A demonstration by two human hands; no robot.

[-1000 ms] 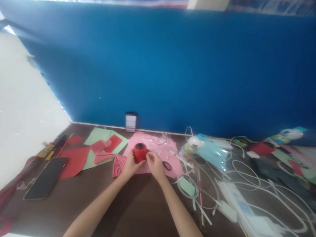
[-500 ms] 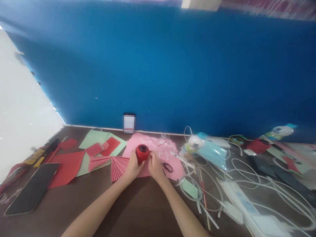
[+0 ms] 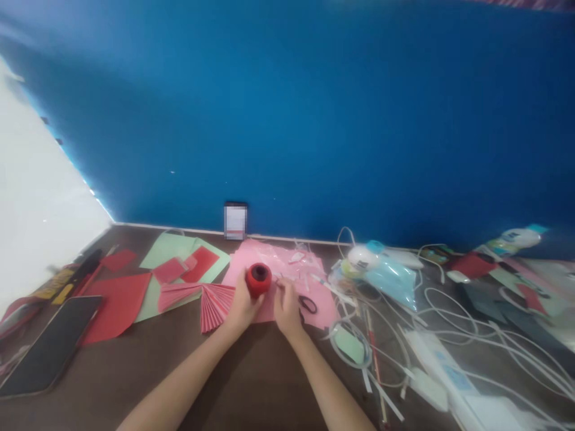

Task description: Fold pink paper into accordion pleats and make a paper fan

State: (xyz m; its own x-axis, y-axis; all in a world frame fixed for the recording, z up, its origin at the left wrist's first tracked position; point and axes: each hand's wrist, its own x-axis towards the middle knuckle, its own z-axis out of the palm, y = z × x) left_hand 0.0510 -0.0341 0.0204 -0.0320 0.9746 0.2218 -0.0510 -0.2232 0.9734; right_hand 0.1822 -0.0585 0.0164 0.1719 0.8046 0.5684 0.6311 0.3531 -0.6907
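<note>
My left hand [image 3: 242, 305] is wrapped round a red spool of thread [image 3: 255, 286], its dark hollow core facing up toward me. Just right of the spool, my right hand [image 3: 286, 304] is closed in a pinch, a little apart from it. Whatever lies between those fingertips is too fine to make out. Beneath both hands is a pink sheet [image 3: 238, 261]. A pleated pink paper fan [image 3: 214, 305] rests beside my left wrist. Close to my right hand are the dark handles of scissors [image 3: 308, 304], their blades hidden.
Red paper [image 3: 119, 311], green paper [image 3: 166, 251] and a dark phone [image 3: 54, 347] lie to the left. Tangled white cables [image 3: 453, 305], a power strip [image 3: 442, 365] and a blue plastic packet [image 3: 398, 278] crowd the right. A blue wall [image 3: 287, 120] rises behind.
My right hand has drawn slightly away from the spool, opening a small gap. The spool's top now faces me more fully. The camera view has shifted a little.
</note>
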